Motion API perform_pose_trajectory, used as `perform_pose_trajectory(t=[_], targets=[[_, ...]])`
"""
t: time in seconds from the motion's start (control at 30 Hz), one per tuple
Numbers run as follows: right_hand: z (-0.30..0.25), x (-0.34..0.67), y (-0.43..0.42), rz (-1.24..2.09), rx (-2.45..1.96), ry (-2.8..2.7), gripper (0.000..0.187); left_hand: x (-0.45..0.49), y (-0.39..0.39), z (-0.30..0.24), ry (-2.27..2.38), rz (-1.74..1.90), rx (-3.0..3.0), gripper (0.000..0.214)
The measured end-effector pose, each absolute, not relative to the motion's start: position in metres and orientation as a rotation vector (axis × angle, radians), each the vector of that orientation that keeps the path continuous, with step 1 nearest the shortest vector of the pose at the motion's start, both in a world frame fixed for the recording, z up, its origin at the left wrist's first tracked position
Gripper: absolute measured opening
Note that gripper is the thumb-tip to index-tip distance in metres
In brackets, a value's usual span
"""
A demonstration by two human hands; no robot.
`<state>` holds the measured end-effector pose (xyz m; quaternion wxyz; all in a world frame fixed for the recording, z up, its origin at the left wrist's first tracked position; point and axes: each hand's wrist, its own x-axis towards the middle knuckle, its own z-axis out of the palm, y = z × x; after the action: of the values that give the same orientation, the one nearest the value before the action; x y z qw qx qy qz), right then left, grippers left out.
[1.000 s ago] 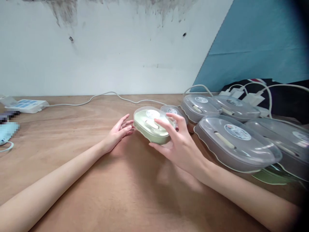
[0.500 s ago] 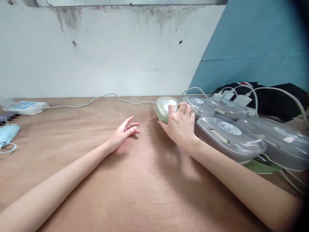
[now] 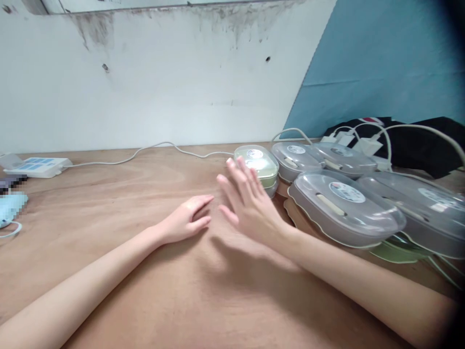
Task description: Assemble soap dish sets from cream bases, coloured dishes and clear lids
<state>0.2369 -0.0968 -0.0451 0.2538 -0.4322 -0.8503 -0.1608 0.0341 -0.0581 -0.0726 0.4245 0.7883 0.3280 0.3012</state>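
The green lidded container [image 3: 263, 167] sits toward the far edge of the worktop [image 3: 109, 203], right of its middle, apparently stacked on a small grey container [image 3: 273, 189]. A grey lidded box [image 3: 296, 160] stands just beside it on the right, and a larger grey box [image 3: 348, 213] lies nearer the right edge.

The right hand [image 3: 250, 206] is raised over the worktop with its fingers spread and has hold of nothing; its fingertips overlap the container in view, though whether they touch it is unclear. The left hand [image 3: 185, 220] rests low, near the worktop's middle, thumb apart from loosely joined fingers, likewise empty.

The container looks like thin moulded plastic, so it should be light and fairly stiff, with some give in its walls; whether anything inside adds weight is hidden. The glossy, domed lid would probably be slippery and might lift off if pinched alone. A safer hold would be low on the green body, thumb and fingers across opposite sides below the rim, without nudging the piece underneath.
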Motion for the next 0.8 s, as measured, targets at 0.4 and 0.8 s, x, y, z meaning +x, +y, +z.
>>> perform_pose_trajectory(t=[0.4,0.8], targets=[[-0.073,0.255,-0.116,0.263,-1.128,-2.626,0.050,0.036,-0.072,-0.070,0.968,0.280,2.726,0.051],[-0.074,0.254,-0.117,0.277,-1.138,-2.592,0.049,0.036,-0.071,-0.071,0.959,0.312,2.696,0.049]])
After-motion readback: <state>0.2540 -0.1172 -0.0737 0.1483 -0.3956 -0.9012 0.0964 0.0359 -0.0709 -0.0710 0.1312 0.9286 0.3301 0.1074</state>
